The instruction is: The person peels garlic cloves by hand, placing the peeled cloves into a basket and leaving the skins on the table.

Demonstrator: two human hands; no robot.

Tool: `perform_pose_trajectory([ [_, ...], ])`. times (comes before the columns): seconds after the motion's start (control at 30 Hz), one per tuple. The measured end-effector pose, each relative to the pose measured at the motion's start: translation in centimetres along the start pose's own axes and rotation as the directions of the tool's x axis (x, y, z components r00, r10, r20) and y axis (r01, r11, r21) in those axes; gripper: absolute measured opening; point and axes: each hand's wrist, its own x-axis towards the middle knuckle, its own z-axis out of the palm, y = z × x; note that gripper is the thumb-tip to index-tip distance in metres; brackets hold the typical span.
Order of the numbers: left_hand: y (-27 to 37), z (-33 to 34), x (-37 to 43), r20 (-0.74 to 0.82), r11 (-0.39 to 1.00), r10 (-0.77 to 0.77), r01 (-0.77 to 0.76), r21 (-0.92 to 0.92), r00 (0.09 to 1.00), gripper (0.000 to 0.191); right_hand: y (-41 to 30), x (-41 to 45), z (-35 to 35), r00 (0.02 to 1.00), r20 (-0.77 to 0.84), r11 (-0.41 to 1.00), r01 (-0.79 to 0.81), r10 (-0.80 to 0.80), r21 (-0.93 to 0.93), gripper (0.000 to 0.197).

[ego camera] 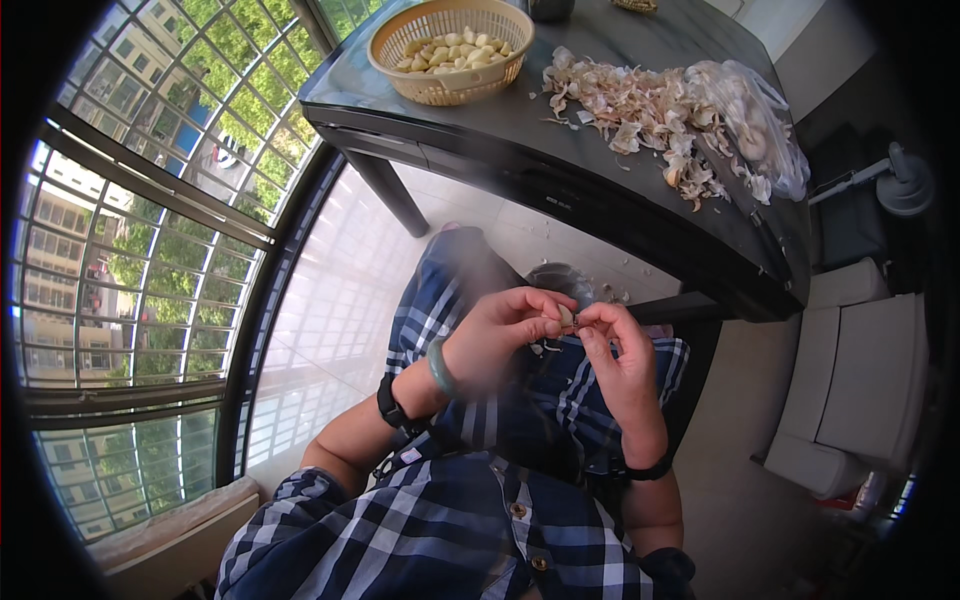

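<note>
Above my lap, my left hand (502, 330) pinches a garlic clove (565, 316) between thumb and fingers. My right hand (619, 356) meets it from the other side, thumb and fingertips closed at the clove's edge on what looks like a bit of skin, too small to make out. Garlic skin scraps (546, 346) show just below the fingers. On the table, a tan plastic basket (450, 88) holds many peeled garlic cloves (454, 52). A heap of garlic skins (637, 101) lies to its right, beside a clear plastic bag (757, 124) with garlic bulbs in it.
A knife with a black handle (771, 244) lies at the right end of the dark table (495, 135). Under the table edge, a grey bin (559, 279) stands on the floor beyond my hands, with skin scraps around it. A barred window (150, 172) is at left, a grey sofa (862, 375) at right.
</note>
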Motion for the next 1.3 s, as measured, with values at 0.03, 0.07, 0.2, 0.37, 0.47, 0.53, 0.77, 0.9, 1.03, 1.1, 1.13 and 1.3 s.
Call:
perform_pose_trajectory([
  [0.03, 0.1, 0.2, 0.0, 0.001, 1.0, 0.0, 0.0, 0.0, 1.0, 0.019, -0.2, 0.1, 0.1, 1.0, -0.001, 1.0, 0.0, 0.0, 0.0, 0.01],
  [0.07, 0.3, 0.6, -0.1, -0.018, 1.0, 0.019, -0.019, 0.018, 1.0, 0.023, -0.3, 0.3, 0.3, 1.0, 0.011, 1.0, 0.013, -0.013, -0.009, 0.01],
  [0.2, 0.4, 1.0, -0.2, -0.04, 0.996, 0.088, -0.088, -0.001, 0.995, 0.033, 0.2, 0.4, 0.6, 0.998, 0.021, 0.999, 0.052, -0.052, -0.002, 0.01],
  [0.37, 0.3, 0.9, -0.1, -0.039, 0.998, 0.066, -0.066, -0.003, 0.997, 0.031, 0.8, 0.0, 1.1, 0.998, 0.023, 0.99, -0.069, 0.066, 0.124, 0.009],
  [0.47, 0.5, 1.1, -0.1, -0.002, 0.998, 0.063, -0.063, 0.009, 0.998, 0.031, 1.4, -0.2, 1.4, 0.994, 0.013, 0.973, -0.106, 0.106, 0.205, 0.009],
  [0.53, 0.7, 1.1, -0.2, 0.012, 0.998, 0.057, -0.057, 0.016, 0.998, 0.031, 1.5, -0.3, 1.5, 0.993, 0.017, 0.963, -0.116, 0.116, 0.242, 0.008],
  [0.77, 1.6, 1.6, -0.2, -0.046, 0.857, 0.13, -0.088, 0.508, 0.99, 0.029, 0.8, 0.1, 1.2, 0.996, -0.086, 0.996, -0.01, 0.018, 0.087, 0.009],
  [0.9, 0.9, 1.9, -0.2, -0.052, 0.685, 0.274, -0.157, 0.711, 0.96, 0.03, -0.4, 0.6, 1.4, 0.99, -0.071, 0.988, 0.112, -0.12, -0.105, 0.01],
  [1.03, 0.7, 1.7, 0.3, 0.069, 0.472, 0.482, -0.325, 0.819, 0.874, 0.034, 0.0, 0.5, 1.5, 0.992, -0.065, 0.987, 0.099, -0.108, -0.129, 0.012],
  [1.1, 0.9, 1.7, 0.3, 0.092, 0.421, 0.512, -0.343, 0.839, 0.854, 0.035, 0.0, 0.4, 1.6, 0.994, -0.066, 0.986, 0.075, -0.085, -0.147, 0.012],
  [1.13, 0.9, 1.7, 0.3, 0.091, 0.422, 0.512, -0.343, 0.84, 0.854, 0.035, 0.0, 0.4, 1.6, 0.994, -0.065, 0.986, 0.074, -0.085, -0.146, 0.012],
  [1.3, 0.8, 1.4, 0.7, 0.188, 0.299, 0.568, -0.414, 0.86, 0.801, 0.028, -0.1, 0.6, 1.7, 0.993, -0.074, 0.984, 0.079, -0.091, -0.157, 0.01],
])
